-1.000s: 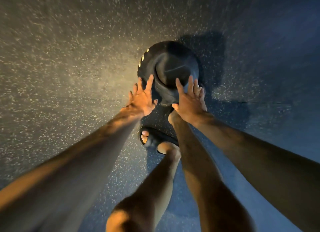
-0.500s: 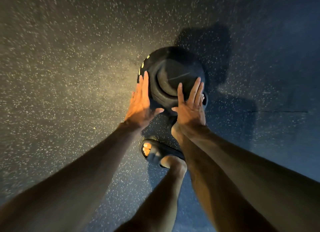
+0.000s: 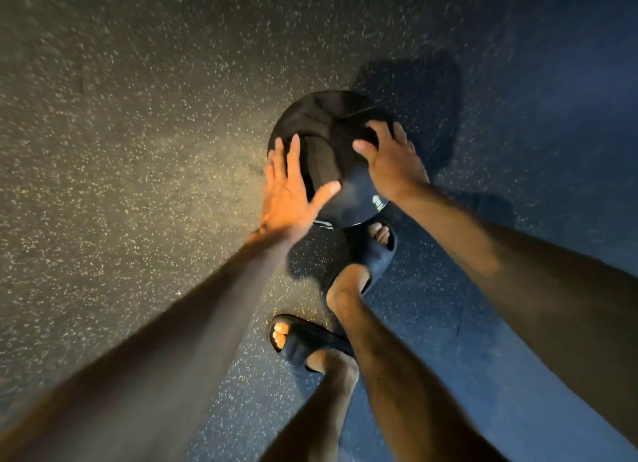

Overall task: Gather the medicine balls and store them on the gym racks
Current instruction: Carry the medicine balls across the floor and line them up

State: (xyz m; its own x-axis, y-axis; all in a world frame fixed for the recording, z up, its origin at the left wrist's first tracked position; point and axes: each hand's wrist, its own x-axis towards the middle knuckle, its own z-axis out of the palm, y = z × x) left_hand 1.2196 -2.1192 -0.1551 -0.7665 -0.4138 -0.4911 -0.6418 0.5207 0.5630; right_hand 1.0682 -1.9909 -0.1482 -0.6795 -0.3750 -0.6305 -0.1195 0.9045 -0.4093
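Our straight-fingered left hand [image 3: 290,194] and curled right hand [image 3: 392,159] flank the medicine ball [image 3: 324,126], likely heavy, slick, best cupped beneath.

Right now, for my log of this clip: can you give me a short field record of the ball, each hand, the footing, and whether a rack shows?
object: black medicine ball
left hand: fingers straight, palm against the ball's left side
right hand: fingers curled over the ball's upper right
ball off the ground: cannot tell
floor: dark, speckled
footwear: dark slides, one foot just below the ball
rack: not in view
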